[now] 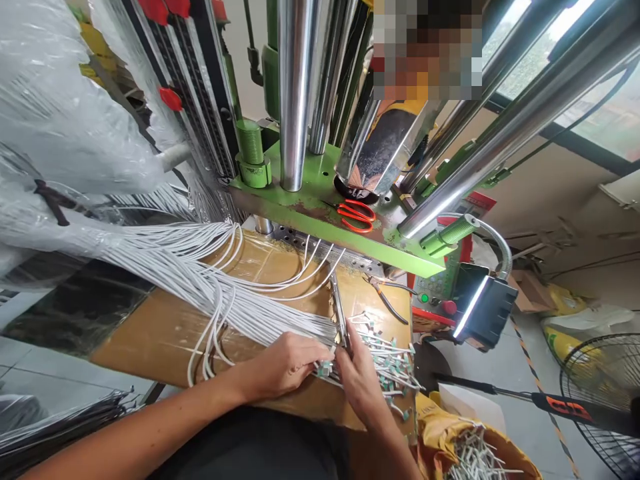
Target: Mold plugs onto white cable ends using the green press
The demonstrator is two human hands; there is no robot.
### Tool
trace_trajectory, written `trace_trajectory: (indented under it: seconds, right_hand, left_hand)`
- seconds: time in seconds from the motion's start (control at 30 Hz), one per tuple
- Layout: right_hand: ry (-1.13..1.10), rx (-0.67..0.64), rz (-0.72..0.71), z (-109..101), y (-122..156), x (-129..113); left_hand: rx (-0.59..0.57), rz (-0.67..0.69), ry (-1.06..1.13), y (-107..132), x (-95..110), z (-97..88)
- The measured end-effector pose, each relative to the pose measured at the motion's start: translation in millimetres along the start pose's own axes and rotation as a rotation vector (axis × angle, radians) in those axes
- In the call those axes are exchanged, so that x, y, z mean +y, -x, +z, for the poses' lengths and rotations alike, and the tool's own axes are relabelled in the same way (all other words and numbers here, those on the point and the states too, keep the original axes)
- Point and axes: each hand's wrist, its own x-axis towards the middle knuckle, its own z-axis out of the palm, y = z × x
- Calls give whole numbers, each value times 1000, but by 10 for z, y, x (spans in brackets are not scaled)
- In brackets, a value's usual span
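White cables [260,313] run in a thick bundle from the left to a narrow metal bar [339,300] on the brown table. My left hand [285,367] is closed in a pinch by the bar's near end, at a white cable end close to a pale green connector [325,368]. My right hand [361,377] has its fingers closed around the near end of the metal bar. Beyond the bar, to the right, lie many cable ends with small white and green connectors [393,360]. My fingers partly hide the nearest cable ends.
A green press [300,210] with steel columns stands behind the brown table [150,327]. Red-handled scissors [357,215] lie on its plate, and pliers [390,303] on the table. A lamp [483,310], a fan [607,393] and a yellow sack [440,427] of white scraps are at right.
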Motion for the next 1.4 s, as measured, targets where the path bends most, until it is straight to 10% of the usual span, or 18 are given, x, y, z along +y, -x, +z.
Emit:
trace_trajectory:
  seconds: [0.77, 0.97, 1.1, 1.23, 1.4]
  right_hand:
    - [-109, 23, 62, 83, 24, 26]
    - [-161, -20, 146, 32, 20, -17]
    - [-228, -25, 112, -10, -2, -16]
    - [-277, -35, 117, -36, -29, -54]
    - [-268, -34, 162, -37, -29, -85]
  left_hand:
    - [57, 14, -59, -15, -71, 43]
    - [172, -500, 371, -142, 60, -35]
    - [207, -613, 608, -192, 89, -159]
    - [203, -575, 347, -203, 74, -239]
    - [212, -210, -29, -200, -39, -201]
